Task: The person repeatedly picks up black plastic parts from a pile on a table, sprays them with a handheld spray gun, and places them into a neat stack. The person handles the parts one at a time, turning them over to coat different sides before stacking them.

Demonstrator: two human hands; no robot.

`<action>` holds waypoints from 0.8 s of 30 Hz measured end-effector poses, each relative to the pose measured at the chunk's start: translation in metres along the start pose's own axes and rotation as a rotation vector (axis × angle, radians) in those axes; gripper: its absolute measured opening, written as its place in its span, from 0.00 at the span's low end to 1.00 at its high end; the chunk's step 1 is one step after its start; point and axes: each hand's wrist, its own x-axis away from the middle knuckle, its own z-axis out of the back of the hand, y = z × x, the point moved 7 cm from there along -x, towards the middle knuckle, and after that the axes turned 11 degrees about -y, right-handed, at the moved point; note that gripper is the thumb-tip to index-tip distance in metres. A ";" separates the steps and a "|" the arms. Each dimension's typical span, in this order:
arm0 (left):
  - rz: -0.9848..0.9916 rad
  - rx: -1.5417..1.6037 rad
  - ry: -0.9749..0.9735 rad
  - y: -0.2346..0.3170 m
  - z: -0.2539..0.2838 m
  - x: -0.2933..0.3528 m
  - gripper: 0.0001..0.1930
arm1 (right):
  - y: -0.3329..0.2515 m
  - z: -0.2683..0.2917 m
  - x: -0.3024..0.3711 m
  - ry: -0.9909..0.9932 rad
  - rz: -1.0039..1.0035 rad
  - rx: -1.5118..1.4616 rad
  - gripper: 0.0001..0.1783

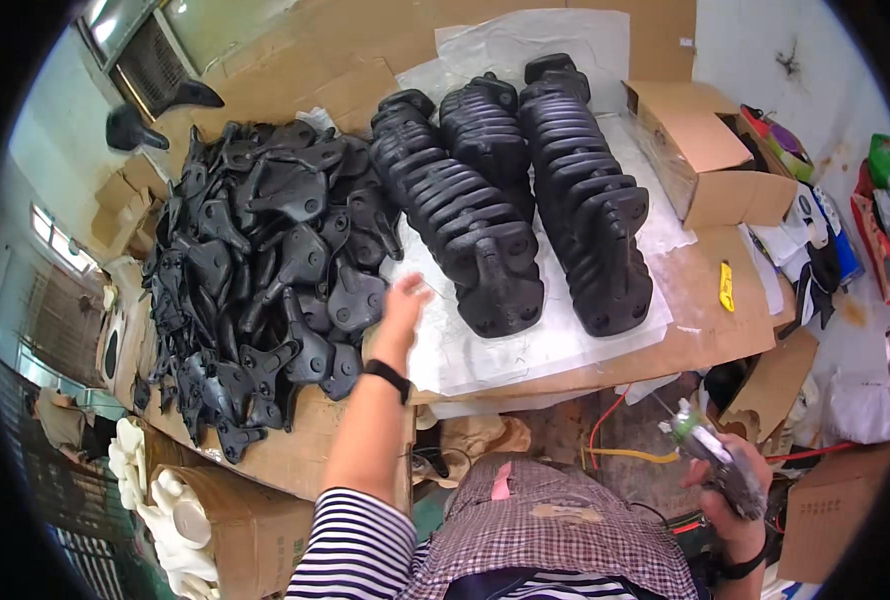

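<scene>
My left hand (pixel 401 308) reaches out over the table with fingers spread, holding nothing, at the right edge of a big loose heap of black moulded parts (pixel 255 270). To its right lie three overlapping rows of stacked black parts (pixel 510 190) on white sheets (pixel 485 345). My right hand (pixel 730 480) stays low near my lap, closed around a grimy glue gun (pixel 705 450) that points up and to the left.
Brown cardboard (pixel 725 330) covers the table. An open cardboard box (pixel 705 150) stands at the back right, a yellow knife (pixel 727 286) in front of it. White foam pieces (pixel 165 510) fill a box at lower left. Red and yellow cords (pixel 615 450) run below the table.
</scene>
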 end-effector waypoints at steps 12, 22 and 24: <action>-0.349 0.162 -0.334 0.094 -0.062 0.066 0.13 | 0.035 -0.012 -0.018 -0.209 -0.247 0.055 0.31; -0.363 0.235 -0.149 0.066 -0.034 0.009 0.17 | 0.050 -0.006 -0.012 -0.236 -0.262 0.080 0.31; -0.303 0.173 -0.133 0.056 -0.063 0.008 0.17 | 0.065 -0.011 -0.012 -0.290 -0.312 0.103 0.32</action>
